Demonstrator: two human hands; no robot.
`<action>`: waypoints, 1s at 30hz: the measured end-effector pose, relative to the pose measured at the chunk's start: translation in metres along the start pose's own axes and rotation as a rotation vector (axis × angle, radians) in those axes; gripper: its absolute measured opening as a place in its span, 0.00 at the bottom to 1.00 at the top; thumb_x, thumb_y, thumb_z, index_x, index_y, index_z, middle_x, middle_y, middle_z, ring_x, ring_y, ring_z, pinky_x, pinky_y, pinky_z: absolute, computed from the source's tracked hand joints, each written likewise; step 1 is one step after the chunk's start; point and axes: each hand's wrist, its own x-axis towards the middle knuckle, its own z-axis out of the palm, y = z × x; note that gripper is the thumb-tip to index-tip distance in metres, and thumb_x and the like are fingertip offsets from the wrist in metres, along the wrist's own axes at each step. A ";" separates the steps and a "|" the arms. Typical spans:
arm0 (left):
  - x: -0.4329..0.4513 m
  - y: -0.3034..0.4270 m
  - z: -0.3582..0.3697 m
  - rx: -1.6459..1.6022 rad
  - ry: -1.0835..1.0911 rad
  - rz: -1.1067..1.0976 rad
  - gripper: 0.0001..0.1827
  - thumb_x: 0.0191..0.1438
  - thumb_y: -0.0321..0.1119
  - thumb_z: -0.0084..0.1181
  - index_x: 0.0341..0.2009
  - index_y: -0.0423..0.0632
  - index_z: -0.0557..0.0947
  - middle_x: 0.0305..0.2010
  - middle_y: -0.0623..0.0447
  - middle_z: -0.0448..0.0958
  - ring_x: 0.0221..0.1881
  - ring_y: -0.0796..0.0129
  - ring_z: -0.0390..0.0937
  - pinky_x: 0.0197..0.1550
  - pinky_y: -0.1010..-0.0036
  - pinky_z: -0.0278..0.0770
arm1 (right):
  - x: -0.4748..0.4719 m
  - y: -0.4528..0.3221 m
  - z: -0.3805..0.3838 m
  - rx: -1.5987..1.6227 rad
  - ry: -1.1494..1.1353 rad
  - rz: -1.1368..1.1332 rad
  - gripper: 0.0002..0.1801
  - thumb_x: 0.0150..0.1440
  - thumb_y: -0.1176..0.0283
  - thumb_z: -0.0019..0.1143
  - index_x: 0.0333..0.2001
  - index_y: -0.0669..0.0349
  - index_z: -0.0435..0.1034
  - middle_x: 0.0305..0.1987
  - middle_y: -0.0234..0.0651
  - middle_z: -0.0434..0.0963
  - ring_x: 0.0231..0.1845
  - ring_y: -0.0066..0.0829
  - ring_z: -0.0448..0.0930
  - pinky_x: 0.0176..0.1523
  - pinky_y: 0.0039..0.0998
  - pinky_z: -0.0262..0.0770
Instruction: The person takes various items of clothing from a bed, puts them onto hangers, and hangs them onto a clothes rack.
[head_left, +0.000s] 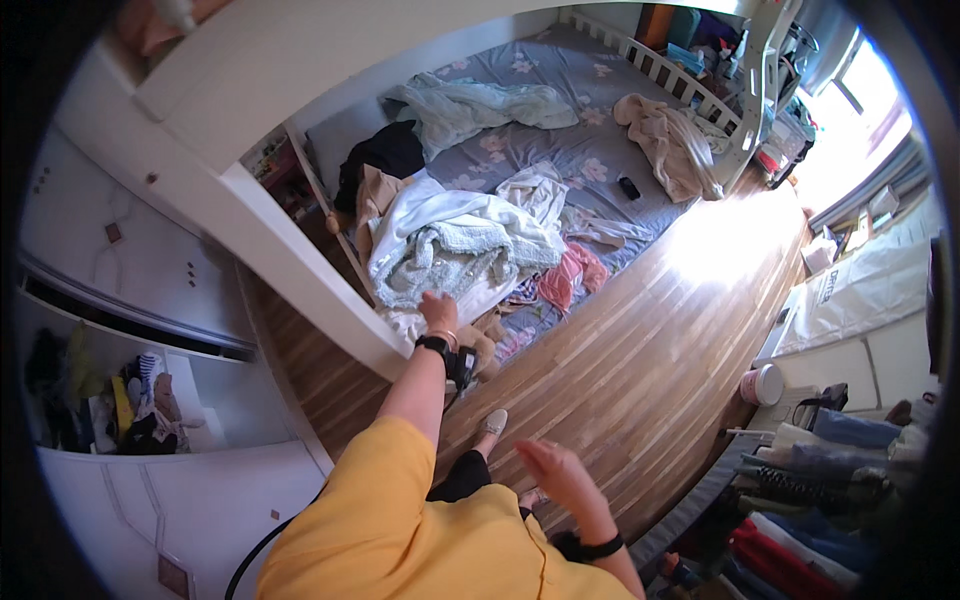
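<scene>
My left hand (439, 313) reaches forward to the near edge of the bed. Its fingers are curled at the lower edge of a pale grey-green textured garment (469, 251); whether they grip the cloth cannot be made out. That garment lies on a heap with a white cloth (442, 201). Pink clothing (574, 277) is bunched to the right of the heap, and a tan plush item (484, 341) lies just beyond my left wrist. Held over the floor in front of my body, my right hand (553, 474) is empty, its fingers extended.
A white bunk-bed post (300, 262) slants close on the left. The floral grey sheet (525, 150) bears a phone-like black object (628, 187) and a beige garment (664, 142). Clothes fill a rack (810, 517) at right; a white bucket (763, 385) stands on the wood floor (600, 367).
</scene>
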 end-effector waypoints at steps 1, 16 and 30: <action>0.021 0.003 0.007 0.075 -0.043 -0.081 0.25 0.52 0.39 0.51 0.52 0.36 0.70 0.50 0.30 0.70 0.52 0.38 0.67 0.56 0.53 0.66 | 0.008 0.000 0.003 -0.003 0.074 -0.018 0.14 0.55 0.76 0.52 0.47 0.59 0.71 0.33 0.44 0.76 0.36 0.47 0.77 0.38 0.39 0.74; 0.120 0.024 -0.002 -0.294 0.095 0.172 0.21 0.56 0.44 0.52 0.33 0.34 0.80 0.30 0.34 0.79 0.34 0.44 0.79 0.36 0.57 0.73 | -0.003 0.041 -0.005 0.020 0.245 0.434 0.08 0.57 0.77 0.53 0.42 0.62 0.73 0.37 0.46 0.78 0.39 0.46 0.78 0.41 0.35 0.75; -0.329 0.163 -0.131 -0.683 -1.901 0.117 0.20 0.63 0.45 0.49 0.45 0.39 0.78 0.42 0.55 0.76 0.44 0.75 0.72 0.50 0.75 0.69 | -0.064 0.023 -0.064 -0.003 0.824 0.383 0.35 0.48 0.81 0.61 0.61 0.63 0.59 0.55 0.43 0.72 0.56 0.43 0.72 0.57 0.35 0.66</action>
